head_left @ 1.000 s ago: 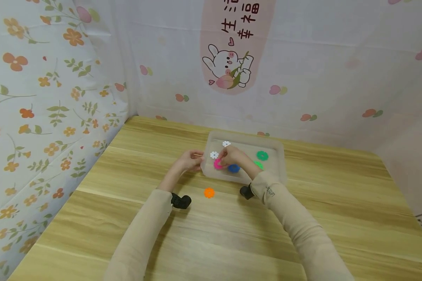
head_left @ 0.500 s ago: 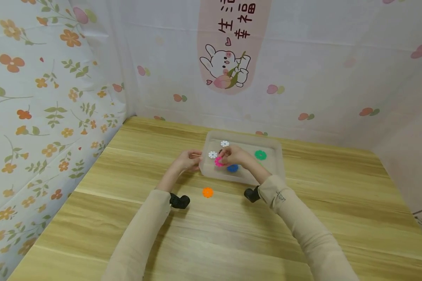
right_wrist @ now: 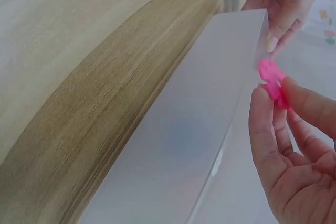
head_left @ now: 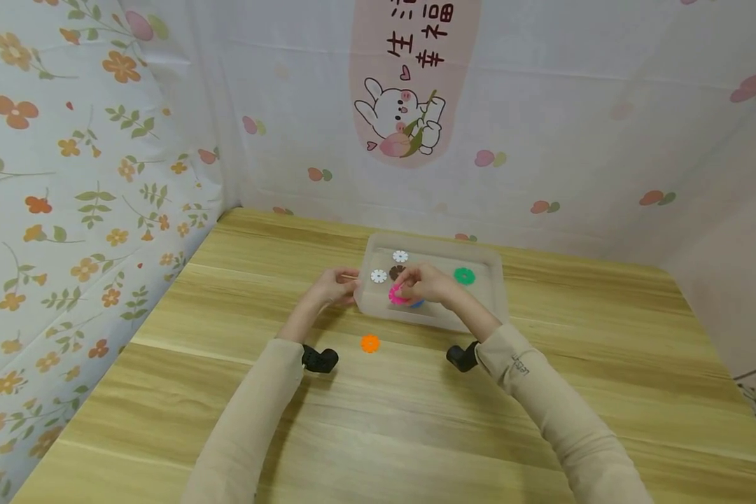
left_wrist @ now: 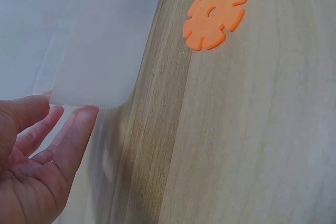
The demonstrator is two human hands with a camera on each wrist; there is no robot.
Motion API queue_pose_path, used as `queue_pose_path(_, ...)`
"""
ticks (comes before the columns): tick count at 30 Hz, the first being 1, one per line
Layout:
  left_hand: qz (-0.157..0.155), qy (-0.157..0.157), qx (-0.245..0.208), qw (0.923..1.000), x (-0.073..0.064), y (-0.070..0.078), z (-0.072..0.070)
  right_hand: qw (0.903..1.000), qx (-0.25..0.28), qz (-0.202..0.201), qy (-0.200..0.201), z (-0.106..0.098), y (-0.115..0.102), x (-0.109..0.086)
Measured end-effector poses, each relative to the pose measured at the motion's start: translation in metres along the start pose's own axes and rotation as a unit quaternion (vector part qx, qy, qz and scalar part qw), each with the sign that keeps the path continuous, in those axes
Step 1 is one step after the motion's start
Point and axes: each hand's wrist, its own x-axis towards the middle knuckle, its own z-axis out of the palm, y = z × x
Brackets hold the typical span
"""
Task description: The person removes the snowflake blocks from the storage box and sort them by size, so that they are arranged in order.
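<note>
Taking the tray [head_left: 441, 250] as a clock, the left hand [head_left: 337, 287] is gripping its end wall at 9 o'clock, thumb and fingers closing on it from opposite sides, as the left wrist view is showing. Outside the wall, between 7 and 8, the orange disc [head_left: 369, 344] is lying on the tabletop [head_left: 605, 350]; the left wrist view is revealing its centre hole. Inside, one white disc [head_left: 379, 276] is resting at 9, another [head_left: 400, 257] near 10, with the brown disc [head_left: 396, 271] beside them. Toward 8, above the tray, the right hand [head_left: 430, 285] is pinching the pink disc [head_left: 395, 295]; the right wrist view is showing thumb and forefinger clamping it. The blue disc [head_left: 417, 304] is peeking out at 7, appearing only as a faint smudge through the wall in the right wrist view. The green disc [head_left: 465, 276] is sitting at 3. The tray's far edge is running near the table's back edge, while wood is stretching widely toward 3 and 6, giving both arms moving room.
</note>
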Motion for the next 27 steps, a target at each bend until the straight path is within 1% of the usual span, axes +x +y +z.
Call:
queue_pose_path(2,-0.005,0.007,0.010,0.9999,-0.015,0.015,0.006,0.9999,-0.012,-0.008,0.003,0.000,0.000,-0.002)
queue_pose_path(3,-0.009,0.012,0.021,0.9997,-0.030,0.029,0.011,0.9997,-0.017,-0.015,0.004,0.000,0.000,-0.003)
queue_pose_path(6,-0.003,0.010,0.032,0.9994,-0.058,0.055,0.021,0.9993,-0.019,-0.033,0.003,0.002,0.000,-0.006)
queue_pose_path(9,-0.005,0.005,0.035,0.9993,-0.078,0.073,0.027,0.9987,-0.005,-0.049,-0.007,0.005,0.000,-0.009)
queue_pose_path(11,0.007,0.001,0.030,0.9995,-0.074,0.069,0.026,0.9985,0.001,-0.053,-0.012,0.007,-0.001,-0.011)
queue_pose_path(16,-0.003,0.006,0.038,0.9993,-0.071,0.067,0.025,0.9987,-0.006,-0.043,-0.027,0.010,-0.004,-0.017)
queue_pose_path(19,-0.010,0.009,0.040,0.9991,-0.070,0.066,0.025,0.9984,-0.021,-0.035,-0.038,0.012,-0.005,-0.021)
queue_pose_path(22,-0.005,0.010,0.032,0.9994,-0.058,0.054,0.020,0.9973,-0.040,-0.040,-0.047,0.016,-0.003,-0.024)
queue_pose_path(24,0.003,0.011,0.034,0.9994,-0.046,0.043,0.016,0.9965,-0.046,-0.046,-0.052,0.018,-0.001,-0.025)
queue_pose_path(25,-0.004,0.011,0.034,0.9993,-0.041,0.039,0.015,0.9961,-0.049,-0.050,-0.054,0.020,0.000,-0.026)
queue_pose_path(27,-0.004,0.007,0.036,0.9993,-0.031,0.030,0.011,0.9961,-0.047,-0.052,-0.055,0.023,0.004,-0.026)
